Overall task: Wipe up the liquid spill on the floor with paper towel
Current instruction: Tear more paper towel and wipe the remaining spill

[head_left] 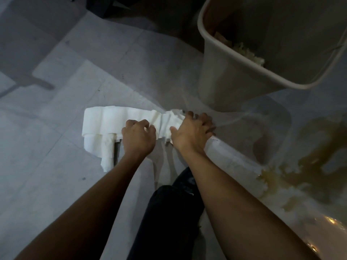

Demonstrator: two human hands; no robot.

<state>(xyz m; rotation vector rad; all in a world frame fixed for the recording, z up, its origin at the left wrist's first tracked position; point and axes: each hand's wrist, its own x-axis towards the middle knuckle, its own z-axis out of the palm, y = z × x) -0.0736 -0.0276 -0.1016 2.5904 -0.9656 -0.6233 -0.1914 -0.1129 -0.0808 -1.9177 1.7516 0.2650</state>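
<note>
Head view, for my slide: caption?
Both hands gather white paper towel beside brown floor spill.

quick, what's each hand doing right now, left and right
Left hand: closed, gripping the paper towel strip.
Right hand: closed, gripping the bunched end of the same paper towel.

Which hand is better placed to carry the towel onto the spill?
Right hand: it grips the white paper towel strip at the end nearest the brownish liquid spill; left hand is farther.
</note>
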